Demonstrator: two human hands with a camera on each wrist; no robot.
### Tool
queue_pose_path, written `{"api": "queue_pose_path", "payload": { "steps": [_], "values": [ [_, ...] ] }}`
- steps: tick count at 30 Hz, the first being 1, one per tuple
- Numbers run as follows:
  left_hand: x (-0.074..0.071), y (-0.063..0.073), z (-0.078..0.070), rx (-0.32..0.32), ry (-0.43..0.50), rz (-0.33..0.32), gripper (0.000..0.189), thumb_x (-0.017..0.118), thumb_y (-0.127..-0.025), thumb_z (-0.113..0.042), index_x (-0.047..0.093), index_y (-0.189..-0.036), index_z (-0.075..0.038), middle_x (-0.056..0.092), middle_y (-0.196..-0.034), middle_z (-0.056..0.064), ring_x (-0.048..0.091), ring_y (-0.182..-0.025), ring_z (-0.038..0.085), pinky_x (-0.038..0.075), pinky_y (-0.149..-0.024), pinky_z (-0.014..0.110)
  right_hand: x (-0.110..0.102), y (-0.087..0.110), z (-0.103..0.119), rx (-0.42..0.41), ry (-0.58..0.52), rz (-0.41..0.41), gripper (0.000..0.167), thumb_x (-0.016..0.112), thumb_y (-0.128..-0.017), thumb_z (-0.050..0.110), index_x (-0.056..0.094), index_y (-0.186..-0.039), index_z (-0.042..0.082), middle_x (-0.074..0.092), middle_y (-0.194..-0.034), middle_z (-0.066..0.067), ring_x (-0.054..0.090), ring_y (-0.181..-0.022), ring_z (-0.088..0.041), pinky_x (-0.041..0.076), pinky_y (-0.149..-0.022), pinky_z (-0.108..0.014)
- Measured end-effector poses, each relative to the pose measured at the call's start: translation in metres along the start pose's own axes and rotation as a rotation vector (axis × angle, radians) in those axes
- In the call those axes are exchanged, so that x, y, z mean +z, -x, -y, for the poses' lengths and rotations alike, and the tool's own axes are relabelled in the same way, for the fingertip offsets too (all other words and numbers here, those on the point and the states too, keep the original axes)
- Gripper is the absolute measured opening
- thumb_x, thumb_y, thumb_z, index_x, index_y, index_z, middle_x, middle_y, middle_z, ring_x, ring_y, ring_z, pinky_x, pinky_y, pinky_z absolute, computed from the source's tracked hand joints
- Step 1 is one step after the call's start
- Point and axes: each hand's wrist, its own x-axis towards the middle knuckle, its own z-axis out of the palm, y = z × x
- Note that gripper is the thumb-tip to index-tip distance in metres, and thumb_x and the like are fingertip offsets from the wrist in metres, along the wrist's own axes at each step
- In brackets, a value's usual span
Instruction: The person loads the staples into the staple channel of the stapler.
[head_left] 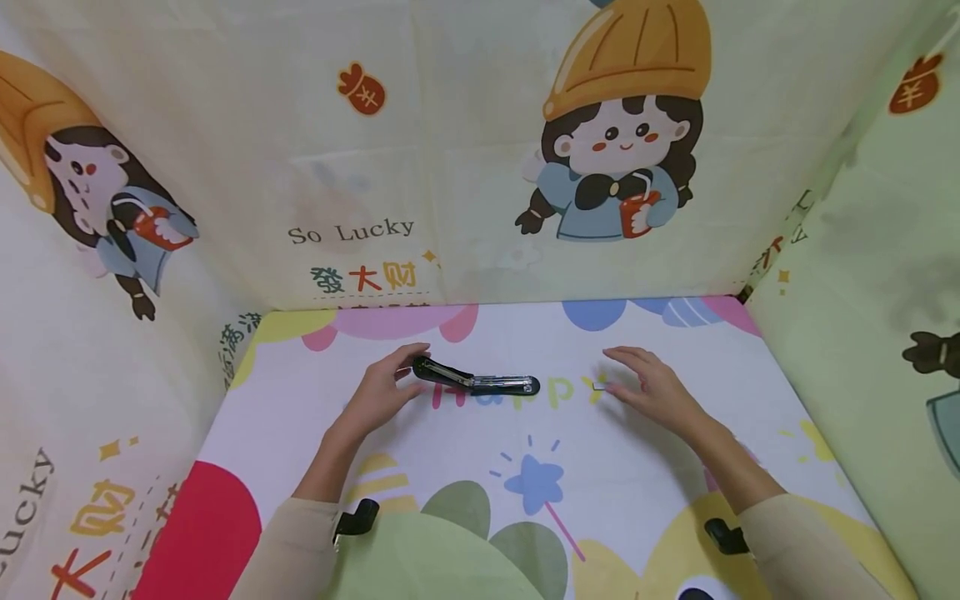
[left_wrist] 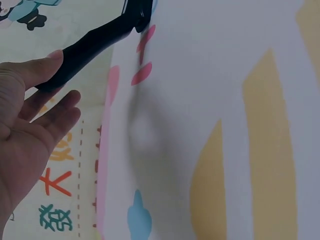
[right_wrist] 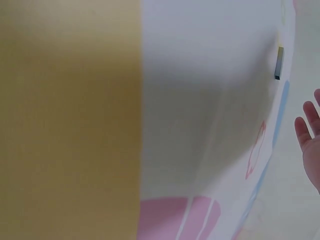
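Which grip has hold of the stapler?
The left grip: its thumb and fingers pinch one end of the black stapler; the right grip holds nothing.

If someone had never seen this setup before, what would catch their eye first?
Probably the black stapler, unfolded in the left hand above the colourful lettering on the table. Next, perhaps, the big cartoon figure in an orange hat, printed on the back cloth. A small metallic strip lies near the right hand.
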Motion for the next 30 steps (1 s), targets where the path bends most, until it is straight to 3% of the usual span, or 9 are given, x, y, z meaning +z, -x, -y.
{"api": "queue_pose_path", "payload": {
  "steps": [2, 5, 12, 19, 23, 30],
  "values": [
    [0.001, -0.001, 0.0, -0.005, 0.046, -0.01, 0.06, 0.075, -0.088, 0.007, 0.057, -0.143, -0.009, 0.065, -0.137, 0.016, 0.062, -0.128, 0.033, 0.053, -0.107, 0.046, 0.001, -0.001, -0.001, -0.002, -0.004, -0.005, 0.058, 0.085, -0.086, 0.015, 0.063, -0.139, 0.005, 0.063, -0.137, -0.016, 0.057, -0.128, -0.039, 0.051, -0.101, -0.058],
    [0.002, -0.003, 0.0, -0.033, 0.115, -0.024, 0.053, 0.073, -0.09, 0.007, 0.06, -0.139, -0.007, 0.065, -0.136, 0.016, 0.062, -0.128, 0.034, 0.054, -0.104, 0.041, 0.003, -0.003, -0.002, 0.012, -0.023, -0.002, 0.057, 0.085, -0.085, 0.015, 0.063, -0.137, 0.005, 0.063, -0.136, -0.018, 0.057, -0.129, -0.04, 0.047, -0.106, -0.06],
    [0.006, -0.005, 0.004, -0.104, 0.213, -0.029, 0.045, 0.069, -0.093, 0.009, 0.064, -0.134, -0.007, 0.062, -0.139, 0.017, 0.062, -0.128, 0.035, 0.058, -0.097, 0.029, 0.008, -0.001, -0.006, 0.082, -0.042, 0.057, 0.057, 0.084, -0.087, 0.019, 0.063, -0.137, 0.004, 0.064, -0.135, -0.017, 0.067, -0.115, -0.042, 0.054, -0.095, -0.063],
    [0.007, -0.004, 0.005, -0.101, 0.286, -0.027, 0.044, 0.068, -0.093, 0.01, 0.065, -0.133, -0.006, 0.061, -0.14, 0.017, 0.06, -0.13, 0.038, 0.058, -0.095, 0.025, 0.016, 0.0, -0.008, 0.106, -0.067, 0.079, 0.053, 0.086, -0.084, 0.018, 0.067, -0.132, 0.004, 0.068, -0.125, -0.015, 0.066, -0.103, -0.031, 0.045, -0.084, -0.044],
    [0.008, -0.005, 0.003, -0.109, 0.297, -0.029, 0.044, 0.068, -0.093, 0.008, 0.065, -0.134, -0.008, 0.06, -0.141, 0.016, 0.059, -0.131, 0.037, 0.057, -0.099, 0.028, 0.021, 0.0, -0.01, 0.074, -0.075, 0.09, 0.048, 0.086, -0.084, 0.012, 0.069, -0.127, 0.001, 0.069, -0.116, -0.014, 0.066, -0.101, -0.03, 0.055, -0.085, -0.04],
    [0.009, -0.007, 0.004, -0.103, 0.308, -0.036, 0.043, 0.07, -0.093, 0.005, 0.065, -0.133, -0.009, 0.061, -0.14, 0.015, 0.059, -0.13, 0.036, 0.056, -0.101, 0.029, 0.025, -0.004, -0.012, 0.064, -0.057, 0.09, 0.038, 0.085, -0.083, 0.006, 0.072, -0.118, 0.0, 0.068, -0.107, -0.012, 0.067, -0.096, -0.027, 0.057, -0.082, -0.037]
  ]
}}
